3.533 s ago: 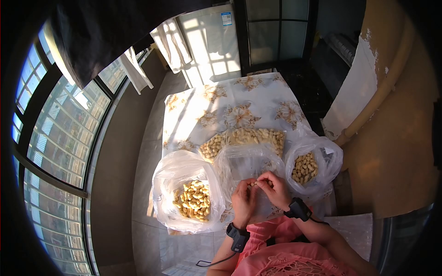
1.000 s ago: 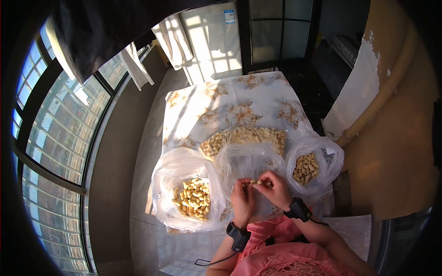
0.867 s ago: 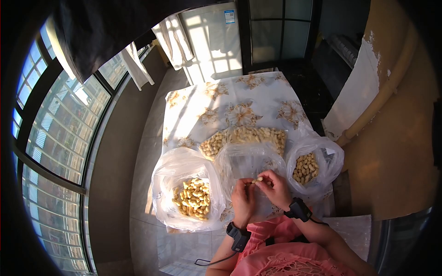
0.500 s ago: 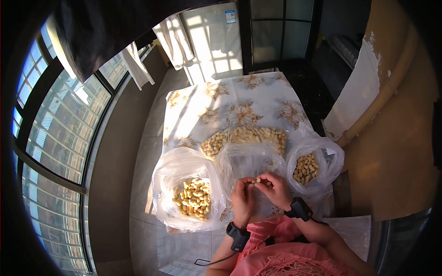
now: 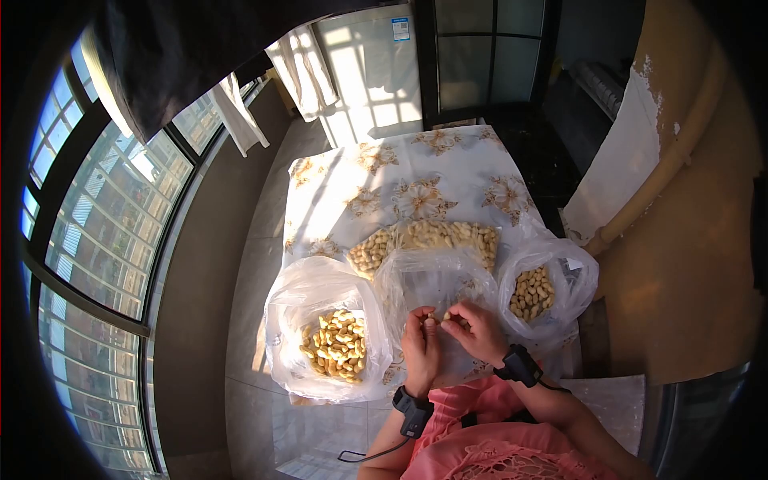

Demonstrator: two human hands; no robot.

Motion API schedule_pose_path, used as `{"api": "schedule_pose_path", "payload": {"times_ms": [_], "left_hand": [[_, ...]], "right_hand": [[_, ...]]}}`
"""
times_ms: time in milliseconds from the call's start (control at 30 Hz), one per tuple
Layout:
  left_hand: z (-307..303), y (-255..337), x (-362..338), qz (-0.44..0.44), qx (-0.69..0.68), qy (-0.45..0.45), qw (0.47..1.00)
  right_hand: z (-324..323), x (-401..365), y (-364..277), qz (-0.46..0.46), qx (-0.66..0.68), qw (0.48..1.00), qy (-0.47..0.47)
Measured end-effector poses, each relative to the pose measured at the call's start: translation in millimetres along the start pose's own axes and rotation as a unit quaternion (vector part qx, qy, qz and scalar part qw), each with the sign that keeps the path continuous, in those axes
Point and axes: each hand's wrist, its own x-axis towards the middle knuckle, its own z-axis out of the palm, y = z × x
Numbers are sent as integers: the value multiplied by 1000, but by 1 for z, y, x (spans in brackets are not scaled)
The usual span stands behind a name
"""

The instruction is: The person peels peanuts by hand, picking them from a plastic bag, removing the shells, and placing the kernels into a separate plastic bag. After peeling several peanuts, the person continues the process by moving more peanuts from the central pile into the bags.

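My left hand (image 5: 421,350) is closed, a small pale peanut (image 5: 431,317) pinched at its fingertips. Just right of it, my right hand (image 5: 478,330) pinches another small peanut piece (image 5: 447,317); fingers cover much of it. A narrow gap separates the fingertips. Both hands are over the near side of an open clear plastic bag (image 5: 400,276), whose contents are hard to make out. To the left stands an open plastic bag (image 5: 280,320) with unshelled peanuts (image 5: 336,344) in it. A smaller open bag (image 5: 582,276) on the right also holds peanuts (image 5: 531,294).
Behind the middle bag lies a long clear bag full of peanuts (image 5: 448,233). Everything rests on a table with a white flowered cloth (image 5: 392,172). Windows (image 5: 112,224) line the left side, and a brown board (image 5: 680,264) is at the right.
My fingertips have drawn apart; before, they met around a peanut. The left fingers have shifted slightly left, and a piece now shows in each hand. The bags have not moved.
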Motion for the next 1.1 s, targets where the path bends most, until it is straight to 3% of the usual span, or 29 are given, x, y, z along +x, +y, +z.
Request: {"api": "schedule_pose_path", "payload": {"times_ms": [300,500,833,1100], "left_hand": [[1,1,2,56,14,4,998],[-1,3,3,35,7,-17,999],[-1,-3,2,23,-33,-39,998],[1,-8,1,17,-27,2,1000]], "right_hand": [[2,-1,4,-8,-7,1000,-29],[3,-1,8,-40,-28,998,-26],[4,-2,11,-13,-3,1000,-27],[-7,1,0,32,35,998,-31]]}}
